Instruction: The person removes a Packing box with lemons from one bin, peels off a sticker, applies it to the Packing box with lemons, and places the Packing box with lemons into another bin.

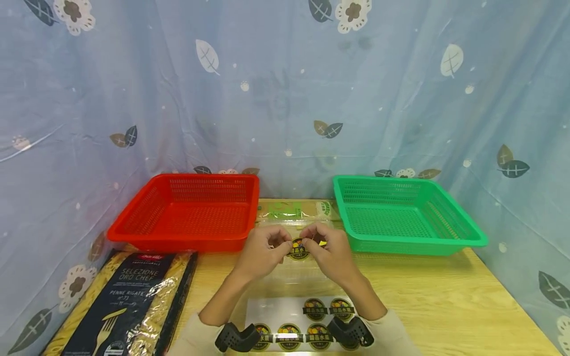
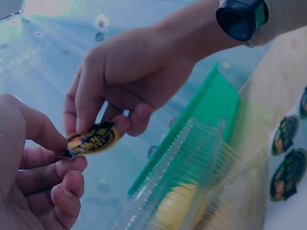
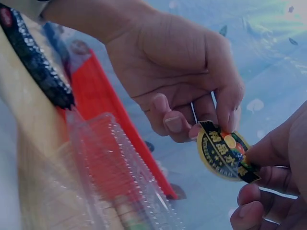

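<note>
A round black-and-gold sticker [image 1: 297, 249] with fruit pictures and a dark band across it is stretched between both hands. My left hand [image 1: 262, 251] pinches one end of the band between thumb and finger, and my right hand [image 1: 330, 252] pinches the opposite end. In the right wrist view the sticker [image 3: 218, 152] tilts, its printed face showing. Below the hands stands a clear plastic box [image 1: 289, 273]; a yellow round thing [image 2: 176, 207] shows through its wall in the left wrist view. Nearer me lies a white sheet [image 1: 271, 310] bearing several more such stickers.
A red basket [image 1: 178, 244] stands at the back left, a green basket [image 1: 414, 245] at the back right. Between them lies a flat packet [image 1: 307, 210] with green print. At the front left is a bag of penne pasta [image 1: 133, 291]. A patterned curtain [image 1: 285, 99] hangs behind.
</note>
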Tool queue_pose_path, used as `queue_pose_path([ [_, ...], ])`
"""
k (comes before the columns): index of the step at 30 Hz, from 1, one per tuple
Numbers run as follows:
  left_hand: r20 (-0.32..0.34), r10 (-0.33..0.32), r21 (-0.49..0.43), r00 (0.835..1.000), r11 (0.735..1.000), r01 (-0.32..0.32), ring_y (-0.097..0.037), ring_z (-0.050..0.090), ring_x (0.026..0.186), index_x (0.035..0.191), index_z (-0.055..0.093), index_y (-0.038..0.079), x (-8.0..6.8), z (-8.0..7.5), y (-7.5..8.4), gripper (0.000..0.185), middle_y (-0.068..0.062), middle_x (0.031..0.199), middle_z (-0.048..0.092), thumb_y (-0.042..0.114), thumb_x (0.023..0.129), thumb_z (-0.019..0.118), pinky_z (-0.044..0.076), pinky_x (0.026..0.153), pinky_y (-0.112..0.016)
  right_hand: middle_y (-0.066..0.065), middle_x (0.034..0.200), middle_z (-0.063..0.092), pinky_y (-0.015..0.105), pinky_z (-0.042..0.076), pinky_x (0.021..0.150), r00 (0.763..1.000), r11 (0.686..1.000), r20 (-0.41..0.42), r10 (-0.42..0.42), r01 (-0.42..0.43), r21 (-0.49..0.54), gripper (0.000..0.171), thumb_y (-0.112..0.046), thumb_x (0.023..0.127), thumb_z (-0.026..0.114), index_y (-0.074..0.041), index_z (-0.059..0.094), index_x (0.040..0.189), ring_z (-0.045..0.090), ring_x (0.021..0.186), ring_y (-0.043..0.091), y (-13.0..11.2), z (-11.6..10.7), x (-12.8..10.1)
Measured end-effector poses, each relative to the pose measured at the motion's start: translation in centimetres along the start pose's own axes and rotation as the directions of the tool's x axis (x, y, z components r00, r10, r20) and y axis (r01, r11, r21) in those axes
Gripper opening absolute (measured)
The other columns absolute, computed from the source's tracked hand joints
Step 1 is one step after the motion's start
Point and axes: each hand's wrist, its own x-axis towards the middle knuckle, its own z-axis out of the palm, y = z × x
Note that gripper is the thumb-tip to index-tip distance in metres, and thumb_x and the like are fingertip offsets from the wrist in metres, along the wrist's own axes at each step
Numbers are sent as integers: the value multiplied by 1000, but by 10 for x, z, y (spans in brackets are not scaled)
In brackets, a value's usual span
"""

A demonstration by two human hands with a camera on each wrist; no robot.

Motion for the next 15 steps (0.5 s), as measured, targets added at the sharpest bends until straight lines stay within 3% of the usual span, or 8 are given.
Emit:
queue_pose_path([
  [7, -3, -7, -10, 1000, 1000, 7, -15, 56, 51, 81, 70, 4, 15, 3, -2, 12, -5, 64, 61, -2, 88, 63, 47, 47, -26, -2, 77, 64, 26, 47, 55, 1000, 997, -3, 30, -30, -70, 13, 1, 88, 70, -10, 70, 96, 56, 62, 13, 4, -7, 8],
  [15, -39, -76, 10, 996, 997, 76, -15, 57, 53, 80, 71, 5, 13, 0, -12, 11, -12, 68, 64, -2, 88, 67, 46, 46, -25, 4, 82, 66, 27, 49, 52, 992, 992, 41, 121, -121, -23, 18, 4, 87, 71, -8, 69, 101, 59, 66, 18, 12, -1, 9],
])
